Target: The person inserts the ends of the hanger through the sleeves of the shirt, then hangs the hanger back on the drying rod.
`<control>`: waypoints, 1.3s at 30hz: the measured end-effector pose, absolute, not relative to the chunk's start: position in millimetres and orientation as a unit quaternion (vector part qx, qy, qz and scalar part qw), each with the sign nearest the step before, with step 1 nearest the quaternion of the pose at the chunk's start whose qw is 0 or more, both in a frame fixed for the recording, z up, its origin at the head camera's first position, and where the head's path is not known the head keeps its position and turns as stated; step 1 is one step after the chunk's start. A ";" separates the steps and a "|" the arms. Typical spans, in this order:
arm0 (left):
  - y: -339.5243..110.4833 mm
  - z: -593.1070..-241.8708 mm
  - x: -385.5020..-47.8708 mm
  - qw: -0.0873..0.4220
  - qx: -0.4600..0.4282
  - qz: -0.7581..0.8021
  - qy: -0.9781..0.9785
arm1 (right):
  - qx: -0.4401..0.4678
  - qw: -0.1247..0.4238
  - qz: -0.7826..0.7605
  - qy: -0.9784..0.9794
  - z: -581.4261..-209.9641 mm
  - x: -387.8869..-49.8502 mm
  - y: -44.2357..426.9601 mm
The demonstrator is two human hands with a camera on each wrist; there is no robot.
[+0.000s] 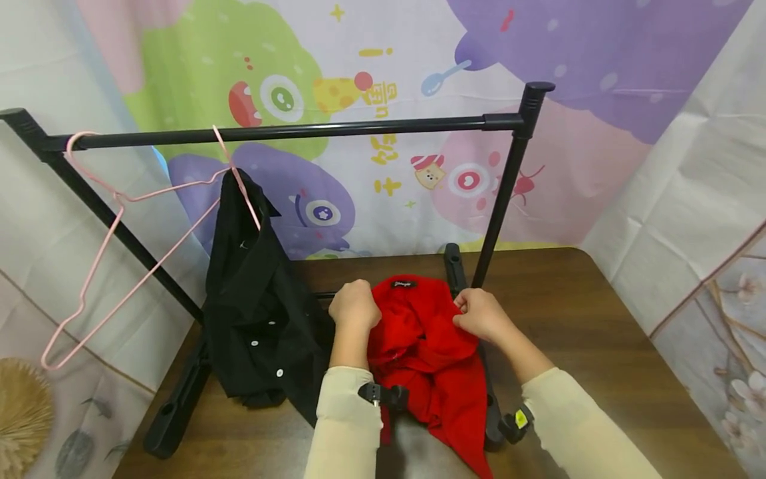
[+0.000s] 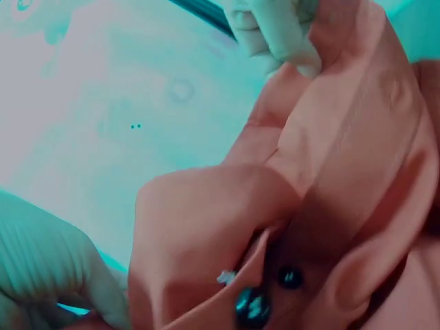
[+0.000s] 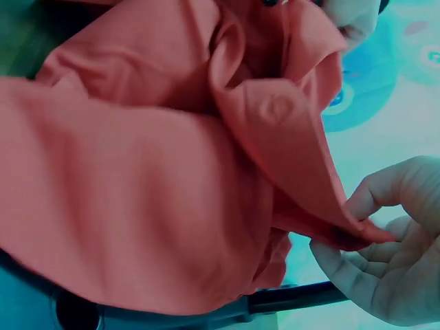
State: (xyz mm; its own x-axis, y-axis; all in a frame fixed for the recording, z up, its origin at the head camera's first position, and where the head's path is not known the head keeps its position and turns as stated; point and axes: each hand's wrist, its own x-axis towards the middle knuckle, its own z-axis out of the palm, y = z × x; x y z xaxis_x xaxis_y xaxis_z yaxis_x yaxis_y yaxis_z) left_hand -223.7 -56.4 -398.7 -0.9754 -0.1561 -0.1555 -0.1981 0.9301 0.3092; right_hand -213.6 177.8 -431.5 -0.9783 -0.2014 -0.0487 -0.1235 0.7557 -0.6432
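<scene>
A red garment with a dark neck label, seemingly a shirt point(image 1: 445, 392), is bunched up between my two hands above the table. My left hand point(image 1: 354, 306) grips its left upper edge, fingers curled in. On the other side my right hand point(image 1: 483, 315) pinches the right edge between thumb and fingers. In the right wrist view that pinch shows closely, with the right hand point(image 3: 395, 240) at a pointed corner of the cloth. Dark round buttons point(image 2: 253, 308) appear on the front in the left wrist view. The lower part hangs in folds toward me.
A black clothes rack point(image 1: 335, 130) spans the table point(image 1: 574, 346). On its bar a black buttoned shirt point(image 1: 257, 293) hangs from a pink hanger point(image 1: 242, 186); a bare pink hanger point(image 1: 84, 299) hangs farther left. The rack's feet point(image 1: 179, 399) rest on the tabletop.
</scene>
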 end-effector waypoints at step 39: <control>-206.9 -379.5 -218.3 0.121 0.234 0.411 0.873 | -0.150 0.046 -0.363 0.919 -405.8 -171.6 222.0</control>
